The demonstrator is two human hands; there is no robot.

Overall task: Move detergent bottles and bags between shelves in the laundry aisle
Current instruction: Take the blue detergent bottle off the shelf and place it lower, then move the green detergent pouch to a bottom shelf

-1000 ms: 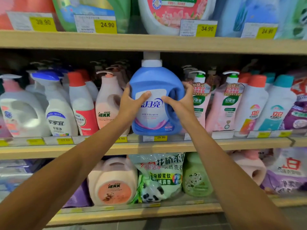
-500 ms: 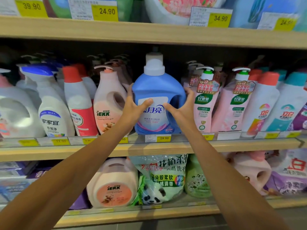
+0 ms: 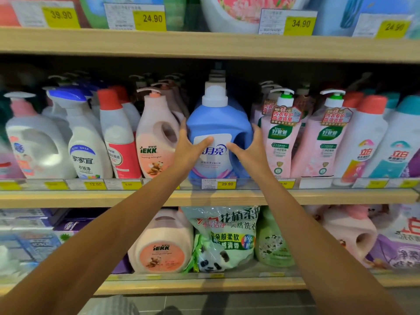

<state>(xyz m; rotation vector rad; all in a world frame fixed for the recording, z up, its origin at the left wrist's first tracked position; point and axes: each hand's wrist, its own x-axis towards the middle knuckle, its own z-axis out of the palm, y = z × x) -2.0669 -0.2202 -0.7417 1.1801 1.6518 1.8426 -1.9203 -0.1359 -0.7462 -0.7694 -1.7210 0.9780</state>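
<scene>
2 hands: left hand [image 3: 188, 147] and right hand [image 3: 251, 147] are clamped on opposite sides of the blue detergent bottle [image 3: 218, 123], thumbs across its front label, fingers wrapped behind.
Bottle position: upright on the middle shelf [image 3: 341, 197], base just behind the 29.90 price tag [image 3: 219, 184], in line with more white-capped bottles of the same row behind it.
Left neighbour: pink IEKK bottle [image 3: 156, 142] stands just beside the left hand's fingers, touching or nearly so; I cannot tell which.
Right neighbour: pink pump bottle [image 3: 281, 137] stands close against the right hand's knuckles.
Risk 1: the slot is tight, so pulling either hand out sideways would likely nudge a neighbour; the tall, narrow pump bottle looks the easier one to tip.
Risk 2: if the base sits on the clear price rail rather than fully behind it, the bottle could rock forward on release. Its base is hidden by the tag, so this is a guess.
Risk 3: a full jug is probably heavy and its plastic smooth, so a loosened one-sided grip could let it twist.
Surface: pale wood-look shelf edges with clear rails carrying yellow price tags; shelves are crowded front to back.
Above: upper shelf [image 3: 204, 43] hangs close over the white cap, leaving little room to lift.
Below: lower shelf holds a panda-print detergent bag [image 3: 223, 237] and a round pink IEKK jug [image 3: 163, 244].
Room: shop aisle, grey tiled floor [image 3: 227, 303] at the bottom edge.
</scene>
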